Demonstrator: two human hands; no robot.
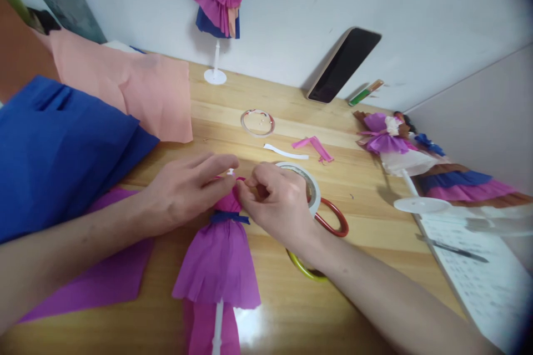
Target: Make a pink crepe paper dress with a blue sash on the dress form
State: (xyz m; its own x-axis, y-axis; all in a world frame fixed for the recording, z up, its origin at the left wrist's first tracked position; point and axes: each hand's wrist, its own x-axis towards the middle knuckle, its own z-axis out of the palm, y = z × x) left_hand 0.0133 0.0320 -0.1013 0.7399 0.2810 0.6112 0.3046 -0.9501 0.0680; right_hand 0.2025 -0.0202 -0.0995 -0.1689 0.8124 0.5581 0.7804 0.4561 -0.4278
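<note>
The left hand (179,191) curves over the top of the small magenta-and-purple, paper-like dress (228,201) on its slim white rod (217,327), set between both hands; I cannot tell whether it grips, but heavy pressure could crush the gathers, while the right hand (278,194) pinches the upper edge, where a sharp tug might tear the thin sheet. Rightward run a broad, smooth royal-blue sheet (62,155), the bell-shaped, crinkled purple skirt (220,266) under a flat navy-blue sash (227,217), a round white-rimmed tape roll (317,194) and a glossy red looped handle (345,224)
</note>
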